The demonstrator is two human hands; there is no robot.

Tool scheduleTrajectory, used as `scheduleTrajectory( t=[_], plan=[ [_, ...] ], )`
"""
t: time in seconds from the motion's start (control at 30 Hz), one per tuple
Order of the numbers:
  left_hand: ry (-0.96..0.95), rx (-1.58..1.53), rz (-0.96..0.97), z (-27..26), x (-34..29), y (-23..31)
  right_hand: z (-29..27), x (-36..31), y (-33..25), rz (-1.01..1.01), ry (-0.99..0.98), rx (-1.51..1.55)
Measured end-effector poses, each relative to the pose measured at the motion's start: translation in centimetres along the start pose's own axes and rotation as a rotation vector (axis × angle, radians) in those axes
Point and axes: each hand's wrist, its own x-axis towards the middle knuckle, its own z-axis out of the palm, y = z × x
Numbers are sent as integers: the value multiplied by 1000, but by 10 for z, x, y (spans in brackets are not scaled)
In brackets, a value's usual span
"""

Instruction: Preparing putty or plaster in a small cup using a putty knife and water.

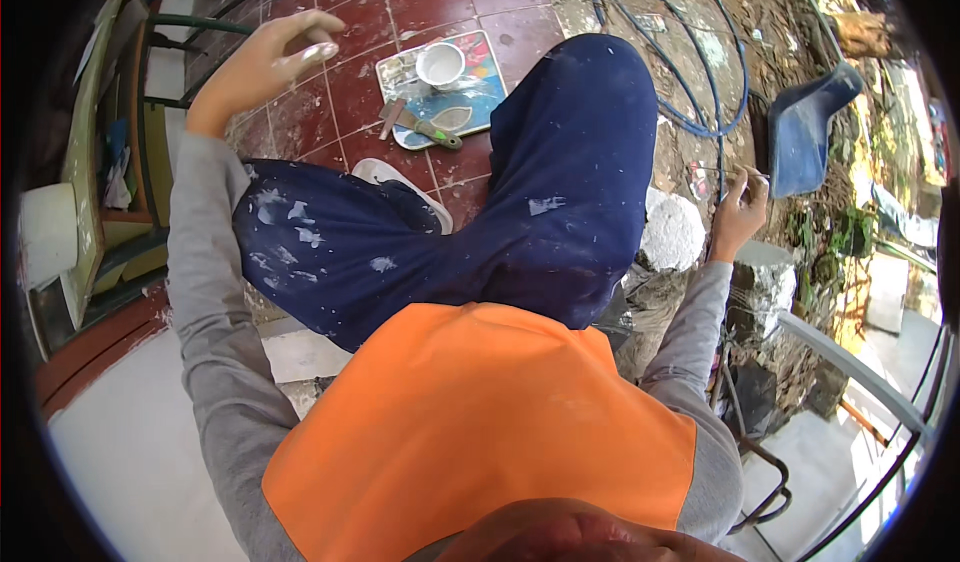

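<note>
Nearest is the orange vest [480,422], worn over grey sleeves, and below it the dark blue trousers [575,162], with white smears mostly over the left thigh. A white-edged shoe [388,174] shows beside the left leg. The left hand [258,65] is raised to the left of the tray, well apart from it, loosely open with bent fingers, white smears on them and nothing seen in its grip. The right hand [738,220] is out to the side, its fingertips seemingly pinching a thin stick [706,169], too small to make out clearly. Near that hand are a rough white lump [672,232] and a grey block [768,267]. Beyond the legs, the blue and white tray [487,70] lies on the red tile floor [432,4]. On it are a white cup [440,64], a scraper [438,134] with a greenish handle, and a pale oval piece [452,118]. Farther right, a blue hose [746,82] lies coiled on the dirt, near a blue chair seat [803,127].
</note>
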Motion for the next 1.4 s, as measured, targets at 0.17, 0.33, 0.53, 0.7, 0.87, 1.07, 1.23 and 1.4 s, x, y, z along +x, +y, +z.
scheduleTrajectory(
  t=[0.17, 0.33, 0.53, 0.7, 0.87, 1.07, 1.23, 1.4],
  plan=[
    [-242, 300, -142, 44, 97, -70, 16, 13, -34, -138, 103, -43],
    [-325, -56, -757, 122, 146, -125, 20, 19, -61, -65, 154, 201],
    [-213, -455, -870, 208, 144, -158, 14, 15, -59, 65, 258, 258],
    [-79, -333, -835, 240, 142, -191, 29, 21, -61, 134, 252, 405],
    [-159, -286, -761, 260, 137, -194, 48, 30, -79, 138, 286, 472],
    [-55, -435, -742, 255, 129, -173, 60, 46, -106, 72, 241, 548],
    [-57, -298, -769, 229, 138, -153, 64, 74, -147, -27, 148, 695],
    [106, -248, -624, 149, 140, -124, 64, 99, -220, -195, 64, 873]
  ],
)
